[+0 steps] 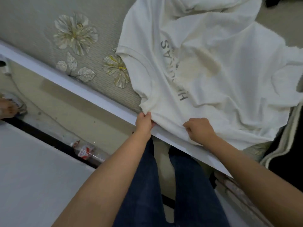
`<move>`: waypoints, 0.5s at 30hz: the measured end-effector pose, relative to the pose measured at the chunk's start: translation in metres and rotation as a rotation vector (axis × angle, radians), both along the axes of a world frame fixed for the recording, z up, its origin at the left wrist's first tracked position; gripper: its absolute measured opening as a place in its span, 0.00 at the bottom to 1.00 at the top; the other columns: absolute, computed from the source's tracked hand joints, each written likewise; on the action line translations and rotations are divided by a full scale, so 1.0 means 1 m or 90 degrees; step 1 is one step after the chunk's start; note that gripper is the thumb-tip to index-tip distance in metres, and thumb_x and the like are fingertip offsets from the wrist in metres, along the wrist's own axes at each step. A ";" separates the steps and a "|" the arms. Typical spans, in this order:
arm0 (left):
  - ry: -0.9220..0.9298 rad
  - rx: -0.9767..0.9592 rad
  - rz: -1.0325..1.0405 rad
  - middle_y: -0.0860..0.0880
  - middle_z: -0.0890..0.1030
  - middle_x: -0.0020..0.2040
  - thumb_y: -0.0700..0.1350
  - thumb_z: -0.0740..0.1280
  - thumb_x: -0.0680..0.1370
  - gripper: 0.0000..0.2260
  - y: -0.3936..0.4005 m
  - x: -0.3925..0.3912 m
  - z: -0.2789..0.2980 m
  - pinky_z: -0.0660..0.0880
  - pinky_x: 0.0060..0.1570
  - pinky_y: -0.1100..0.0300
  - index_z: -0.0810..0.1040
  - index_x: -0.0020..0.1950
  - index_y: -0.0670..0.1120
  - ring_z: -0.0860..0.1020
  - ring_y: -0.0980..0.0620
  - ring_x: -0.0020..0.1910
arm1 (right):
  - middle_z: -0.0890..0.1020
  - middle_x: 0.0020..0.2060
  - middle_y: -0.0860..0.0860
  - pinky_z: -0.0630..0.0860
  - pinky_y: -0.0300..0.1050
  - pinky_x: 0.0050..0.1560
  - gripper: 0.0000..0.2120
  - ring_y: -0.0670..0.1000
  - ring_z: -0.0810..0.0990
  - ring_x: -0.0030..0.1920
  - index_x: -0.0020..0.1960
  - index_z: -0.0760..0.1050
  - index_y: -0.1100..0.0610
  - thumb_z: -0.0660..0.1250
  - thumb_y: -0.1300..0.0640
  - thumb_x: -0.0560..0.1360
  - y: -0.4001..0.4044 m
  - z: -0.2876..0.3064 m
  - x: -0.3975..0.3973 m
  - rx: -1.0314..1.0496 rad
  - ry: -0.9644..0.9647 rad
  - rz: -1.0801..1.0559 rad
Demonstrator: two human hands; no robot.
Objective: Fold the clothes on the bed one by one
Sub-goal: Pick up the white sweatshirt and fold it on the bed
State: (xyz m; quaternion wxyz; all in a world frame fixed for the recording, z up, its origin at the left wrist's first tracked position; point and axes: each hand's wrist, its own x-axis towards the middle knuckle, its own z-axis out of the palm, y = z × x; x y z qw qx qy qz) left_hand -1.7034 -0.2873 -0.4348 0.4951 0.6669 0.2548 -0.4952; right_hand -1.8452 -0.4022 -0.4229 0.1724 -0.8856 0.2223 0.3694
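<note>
A white T-shirt [213,71] with grey lettering lies spread and wrinkled on the bed, its neckline toward the left and one edge hanging over the bed's white border. My left hand [144,122] pinches the shirt's shoulder corner at the bed's edge. My right hand [199,131] has its fingers curled into the shirt's fabric a little further right along the same edge. Yellowish stains show near the shirt's middle.
The bed [41,22] has a grey-green sheet with embroidered flowers. A dark garment with pale stripes [285,153] lies at the right, and another dark item [275,1] at the top right. A crushed plastic bottle [88,151] lies on the floor by the bed.
</note>
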 end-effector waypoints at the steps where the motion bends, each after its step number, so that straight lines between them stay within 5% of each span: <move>1: 0.001 -0.013 0.032 0.48 0.75 0.53 0.40 0.55 0.81 0.10 0.006 0.004 0.000 0.73 0.51 0.57 0.69 0.62 0.44 0.74 0.49 0.52 | 0.77 0.53 0.51 0.66 0.41 0.51 0.15 0.53 0.76 0.52 0.61 0.74 0.56 0.54 0.60 0.78 0.001 0.002 0.010 0.049 0.014 -0.003; 4: -0.058 0.045 0.086 0.51 0.73 0.43 0.41 0.53 0.81 0.06 0.033 0.028 0.002 0.73 0.49 0.54 0.69 0.48 0.46 0.73 0.50 0.47 | 0.75 0.51 0.50 0.65 0.41 0.51 0.13 0.48 0.71 0.50 0.60 0.71 0.58 0.53 0.58 0.80 0.010 0.014 0.054 0.258 0.019 -0.095; 6: -0.152 0.131 0.074 0.50 0.71 0.39 0.41 0.54 0.80 0.06 0.058 0.054 0.002 0.70 0.45 0.58 0.69 0.48 0.43 0.71 0.49 0.45 | 0.75 0.61 0.52 0.66 0.42 0.57 0.13 0.50 0.72 0.57 0.61 0.71 0.58 0.54 0.57 0.80 0.012 0.018 0.091 0.296 0.034 -0.061; 10: -0.255 0.203 0.064 0.51 0.68 0.35 0.41 0.55 0.80 0.08 0.101 0.105 -0.003 0.65 0.30 0.61 0.66 0.41 0.43 0.69 0.49 0.39 | 0.79 0.57 0.57 0.64 0.38 0.49 0.14 0.56 0.76 0.57 0.58 0.76 0.62 0.56 0.58 0.80 0.006 0.016 0.177 0.194 -0.029 -0.001; 15: -0.304 0.189 0.056 0.53 0.69 0.33 0.41 0.57 0.80 0.07 0.125 0.151 -0.015 0.62 0.25 0.68 0.68 0.43 0.43 0.68 0.51 0.36 | 0.79 0.54 0.61 0.69 0.52 0.56 0.13 0.61 0.73 0.58 0.57 0.76 0.64 0.57 0.61 0.77 -0.004 0.012 0.285 -0.092 -0.232 0.095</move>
